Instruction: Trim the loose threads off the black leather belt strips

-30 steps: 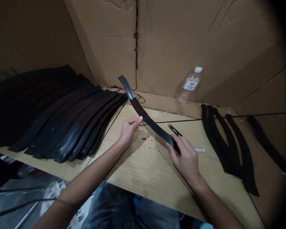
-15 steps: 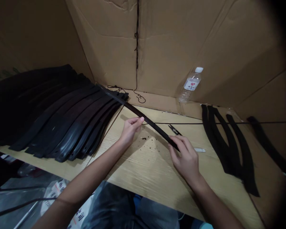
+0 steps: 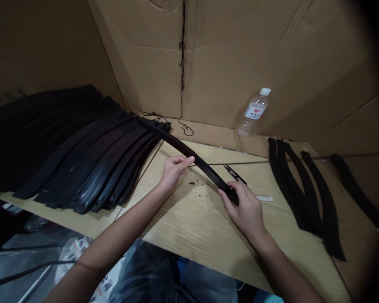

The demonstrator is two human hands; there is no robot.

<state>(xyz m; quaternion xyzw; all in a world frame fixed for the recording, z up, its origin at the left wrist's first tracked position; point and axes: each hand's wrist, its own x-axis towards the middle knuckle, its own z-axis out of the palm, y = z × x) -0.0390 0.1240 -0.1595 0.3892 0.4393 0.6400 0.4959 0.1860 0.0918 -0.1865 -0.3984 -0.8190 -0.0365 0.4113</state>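
A long black strip (image 3: 210,172) slants across the middle of the view, its far end over the pile at the left. My left hand (image 3: 176,170) pinches it near its middle, thumb on top. Around its near end my right hand (image 3: 242,204) is closed. A thin black cord (image 3: 236,163) runs rightward from beside my left hand. Small black snips (image 3: 235,174) lie on the table just beyond my right hand. Dark crumbs are scattered below the strip.
Many black curved strips (image 3: 94,168) are piled at the left of the wooden table (image 3: 177,223). Several more (image 3: 306,189) lie at the right. A plastic bottle (image 3: 254,111) leans against the cardboard wall (image 3: 227,63). A small white piece (image 3: 264,198) lies near my right hand.
The strip has turned in my hands, so more of its broad face shows near my right hand. My right fingers have shifted slightly on it; my left hand has barely moved.
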